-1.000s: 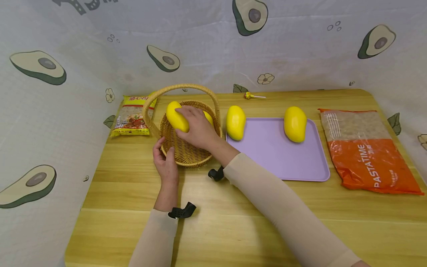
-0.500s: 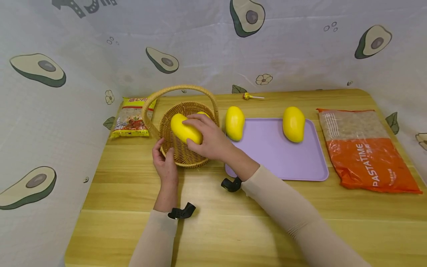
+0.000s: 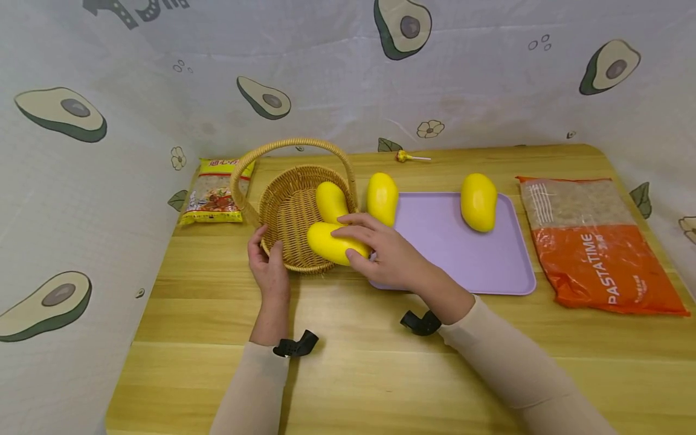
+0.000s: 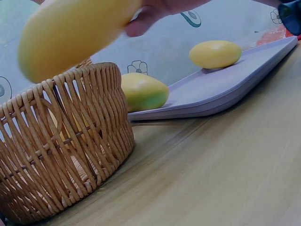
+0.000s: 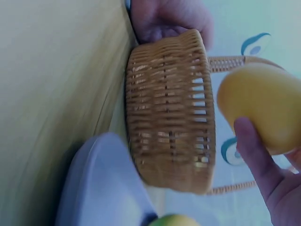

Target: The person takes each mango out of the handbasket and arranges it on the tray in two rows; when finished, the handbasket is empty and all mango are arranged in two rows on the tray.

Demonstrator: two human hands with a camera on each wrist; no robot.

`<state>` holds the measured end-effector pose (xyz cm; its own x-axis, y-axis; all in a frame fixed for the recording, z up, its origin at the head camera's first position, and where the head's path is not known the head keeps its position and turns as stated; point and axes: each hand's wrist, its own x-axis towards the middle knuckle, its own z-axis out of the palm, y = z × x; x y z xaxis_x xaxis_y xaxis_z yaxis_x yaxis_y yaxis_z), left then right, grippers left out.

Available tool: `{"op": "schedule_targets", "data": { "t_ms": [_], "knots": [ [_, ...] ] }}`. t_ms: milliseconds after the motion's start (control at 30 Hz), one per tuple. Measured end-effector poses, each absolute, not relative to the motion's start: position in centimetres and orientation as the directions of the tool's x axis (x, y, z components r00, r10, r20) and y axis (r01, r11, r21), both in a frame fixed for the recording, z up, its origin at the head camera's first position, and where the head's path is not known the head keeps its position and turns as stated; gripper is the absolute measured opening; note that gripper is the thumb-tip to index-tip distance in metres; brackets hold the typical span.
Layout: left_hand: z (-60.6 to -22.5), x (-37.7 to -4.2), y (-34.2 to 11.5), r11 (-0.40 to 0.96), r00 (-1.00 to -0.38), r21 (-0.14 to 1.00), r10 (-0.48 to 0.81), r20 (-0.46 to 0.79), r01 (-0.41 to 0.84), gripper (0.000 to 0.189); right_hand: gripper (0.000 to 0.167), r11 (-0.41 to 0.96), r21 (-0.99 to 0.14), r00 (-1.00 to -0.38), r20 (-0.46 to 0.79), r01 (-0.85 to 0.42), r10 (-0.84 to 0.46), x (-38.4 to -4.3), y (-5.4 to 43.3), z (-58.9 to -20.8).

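In the head view my right hand (image 3: pixel 388 251) holds a yellow mango (image 3: pixel 333 243) between thumb and fingers, above the right front rim of the wicker basket (image 3: pixel 296 266). The left wrist view shows this held mango (image 4: pixel 75 35) raised over the basket wall (image 4: pixel 66 141). My left hand (image 3: pixel 270 272) grips the basket's left front rim, thumb towards the inside. Inside the basket, at its right, lies a second mango (image 3: pixel 330 201). On the lilac tray (image 3: pixel 446 266) another mango (image 3: pixel 382 199) rests at the left edge, and one more mango (image 3: pixel 479 202) near the back right.
A yellow food packet (image 3: pixel 214 193) lies left of the basket, whose tall handle (image 3: pixel 293 142) arches over it. An orange pasta bag (image 3: pixel 603 254) lies right of the tray. Behind the tray is a lollipop (image 3: pixel 410 157), close to the patterned curtain (image 3: pixel 337 78).
My right hand has carried the mango from over the basket's back left towards its right front, turning it flatter. The mango inside the basket now shows more. My left hand stays put.
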<state>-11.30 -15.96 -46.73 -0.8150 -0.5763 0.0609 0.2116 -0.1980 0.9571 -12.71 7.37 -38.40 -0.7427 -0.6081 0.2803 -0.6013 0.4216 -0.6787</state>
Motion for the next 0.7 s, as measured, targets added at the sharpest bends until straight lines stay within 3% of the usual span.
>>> {"op": "schedule_targets", "data": {
  "t_ms": [233,467,700],
  "knots": [
    [-46.7,-11.3,-15.9,-0.211,-0.814,0.952,-0.577,0.062,0.222,0.041,0.037,0.342,-0.81,-0.795,0.23,-0.476,-0.561,-12.6,10.6,-39.0],
    [-46.8,-11.2,-15.9,-0.205,-0.823,0.954,-0.563,0.068,0.219,0.04,0.065,0.331,-0.905,-0.845,0.056,-0.268,-0.531,-13.2,13.6,-37.7],
    [-46.8,-11.2,-16.1,-0.203,-0.832,0.953,-0.55,0.081,0.226,0.04,0.068,0.314,-0.912,-0.905,0.123,-0.265,-0.407,-13.4,15.9,-36.1]
  ]
}}
